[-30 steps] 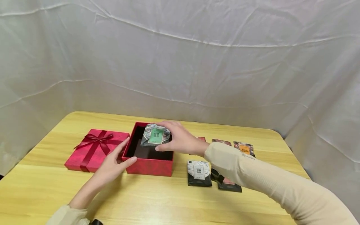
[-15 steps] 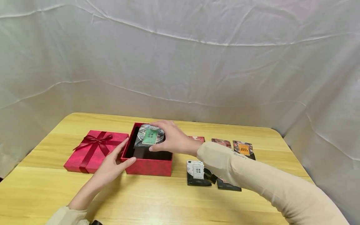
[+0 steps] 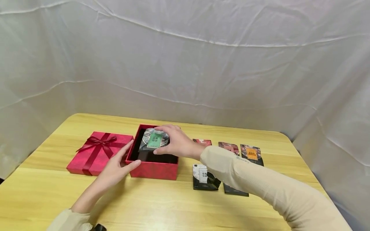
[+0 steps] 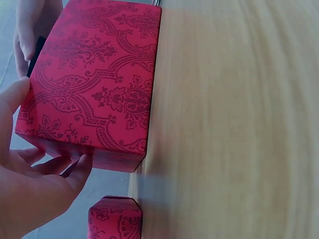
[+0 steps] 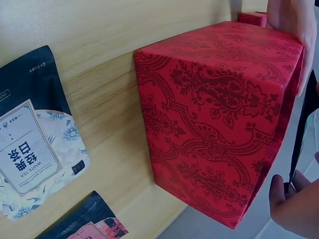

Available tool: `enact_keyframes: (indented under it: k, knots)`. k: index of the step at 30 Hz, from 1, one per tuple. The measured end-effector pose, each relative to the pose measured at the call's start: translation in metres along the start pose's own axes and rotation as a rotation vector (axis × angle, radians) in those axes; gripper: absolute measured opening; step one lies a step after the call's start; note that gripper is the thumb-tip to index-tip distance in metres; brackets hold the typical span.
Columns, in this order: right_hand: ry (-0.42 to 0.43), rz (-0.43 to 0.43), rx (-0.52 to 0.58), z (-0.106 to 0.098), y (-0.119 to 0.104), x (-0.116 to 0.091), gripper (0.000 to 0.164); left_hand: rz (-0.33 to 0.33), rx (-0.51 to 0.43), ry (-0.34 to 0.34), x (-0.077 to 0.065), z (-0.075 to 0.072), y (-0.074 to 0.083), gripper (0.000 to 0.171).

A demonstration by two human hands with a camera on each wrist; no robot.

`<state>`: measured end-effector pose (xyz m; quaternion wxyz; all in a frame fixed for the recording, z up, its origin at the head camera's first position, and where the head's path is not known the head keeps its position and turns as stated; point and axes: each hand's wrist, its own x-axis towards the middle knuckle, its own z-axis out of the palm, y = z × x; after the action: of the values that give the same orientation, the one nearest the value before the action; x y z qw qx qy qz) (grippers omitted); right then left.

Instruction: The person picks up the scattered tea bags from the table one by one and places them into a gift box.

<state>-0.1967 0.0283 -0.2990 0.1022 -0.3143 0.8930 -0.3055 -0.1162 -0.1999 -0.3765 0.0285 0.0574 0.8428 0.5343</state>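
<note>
In the head view, my right hand [image 3: 180, 141] pinches a dark tea pouch [image 3: 154, 140] with a green label between thumb and fingers. The pouch is over the open red gift box [image 3: 154, 170], whose inside is black. My left hand [image 3: 117, 168] rests against the box's left side with spread fingers, its thumb near the front left corner. The left wrist view shows those fingers [image 4: 79, 174] along the patterned wall and the thumb at the rim. Part of the pouch [image 5: 301, 129] appears at the right edge of the right wrist view.
Left of the box lies its red lid [image 3: 98, 154] with a ribbon bow. To the right lie a white-labelled tea pouch [image 3: 203, 177], an orange-labelled pouch [image 3: 251, 154] and several others, partly hidden by my right sleeve [image 3: 254, 173]. A pale cloth [image 3: 185, 64] hangs behind the table [image 3: 150, 205].
My right hand has carried the green-labelled pouch a little to the left over the box, then stayed almost still. My left hand keeps its place at the box.
</note>
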Motion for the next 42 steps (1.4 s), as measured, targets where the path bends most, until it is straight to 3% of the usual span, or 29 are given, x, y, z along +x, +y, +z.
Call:
enact_keyframes:
  k: [12,20,31,38,42]
  knots:
    - [0.017,0.012,-0.015,-0.004,0.002,-0.002,0.075,0.003,-0.006,-0.004,0.0,0.001,0.0,0.08]
    - [-0.042,0.026,-0.004,-0.004,0.007,-0.003,0.081,0.004,0.001,-0.002,-0.001,0.001,-0.002,0.08]
    - [0.008,-0.022,-0.017,-0.02,0.011,-0.004,0.066,0.014,0.01,0.006,-0.002,0.0,-0.003,0.08]
    - [0.0,-0.01,0.059,-0.031,0.02,-0.009,0.059,0.015,0.022,0.012,-0.002,-0.001,-0.003,0.08]
    - [0.0,-0.027,0.015,-0.038,0.028,-0.014,0.056,0.008,0.026,0.012,-0.002,-0.002,-0.002,0.08]
